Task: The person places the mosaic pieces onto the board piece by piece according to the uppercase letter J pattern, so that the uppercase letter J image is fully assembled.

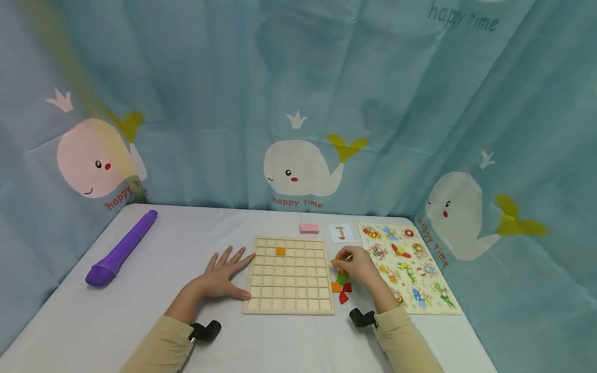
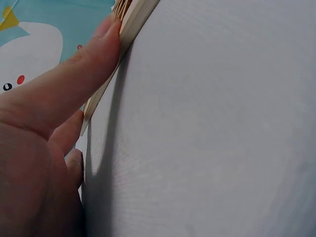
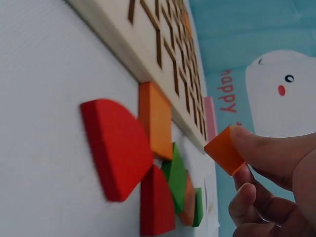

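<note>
A wooden grid board [image 1: 289, 277] lies in the middle of the table, with one orange square block [image 1: 281, 251] in a cell of its second row. My left hand [image 1: 221, 277] is spread along the board's left side; its thumb [image 2: 94, 59] touches the edge. My right hand [image 1: 356, 263] pinches another orange square block [image 3: 227, 150] between thumb and finger, just right of the board. Below that hand lie two red quarter-round blocks [image 3: 118, 148], an orange square block [image 3: 155, 121], and a green block [image 3: 175, 173]. Another orange and another green block are partly hidden behind them.
A pink block [image 1: 309, 228] and a small pattern card [image 1: 341, 233] lie behind the board. On the right is a wooden sheet of insect pictures [image 1: 410, 269], partly under the right forearm. A purple microphone-shaped object [image 1: 122, 248] lies at the left.
</note>
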The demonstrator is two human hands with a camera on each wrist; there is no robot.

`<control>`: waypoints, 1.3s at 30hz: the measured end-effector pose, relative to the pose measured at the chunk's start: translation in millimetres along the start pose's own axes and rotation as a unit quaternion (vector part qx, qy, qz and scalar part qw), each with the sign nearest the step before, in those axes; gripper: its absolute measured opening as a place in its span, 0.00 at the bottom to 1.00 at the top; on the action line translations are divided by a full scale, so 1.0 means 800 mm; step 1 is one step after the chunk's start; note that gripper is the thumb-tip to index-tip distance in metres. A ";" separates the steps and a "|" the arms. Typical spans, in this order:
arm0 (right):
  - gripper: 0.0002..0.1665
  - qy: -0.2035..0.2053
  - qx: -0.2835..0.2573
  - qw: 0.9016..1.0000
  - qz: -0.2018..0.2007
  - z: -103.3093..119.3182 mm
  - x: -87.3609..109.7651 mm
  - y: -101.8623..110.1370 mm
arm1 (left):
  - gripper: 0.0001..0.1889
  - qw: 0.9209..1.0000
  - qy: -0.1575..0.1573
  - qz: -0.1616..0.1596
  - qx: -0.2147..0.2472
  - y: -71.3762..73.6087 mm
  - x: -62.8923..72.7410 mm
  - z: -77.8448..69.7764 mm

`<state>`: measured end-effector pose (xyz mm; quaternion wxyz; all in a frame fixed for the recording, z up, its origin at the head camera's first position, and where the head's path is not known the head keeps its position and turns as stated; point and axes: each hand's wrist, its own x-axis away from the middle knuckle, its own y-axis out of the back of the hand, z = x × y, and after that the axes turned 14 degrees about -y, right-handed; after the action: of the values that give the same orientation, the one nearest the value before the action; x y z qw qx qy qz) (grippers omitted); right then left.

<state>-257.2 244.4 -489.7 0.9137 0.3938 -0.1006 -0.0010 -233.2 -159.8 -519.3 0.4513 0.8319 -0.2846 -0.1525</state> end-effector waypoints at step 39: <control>0.07 0.045 -0.034 0.997 0.051 0.060 -0.064 -0.069 | 0.61 1.000 -0.010 -0.007 0.015 -0.002 -0.004 0.001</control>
<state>-312.0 176.3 -506.8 0.9290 0.3565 -0.0791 0.0600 -235.1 -157.7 -521.3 0.4344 0.8392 -0.2853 -0.1600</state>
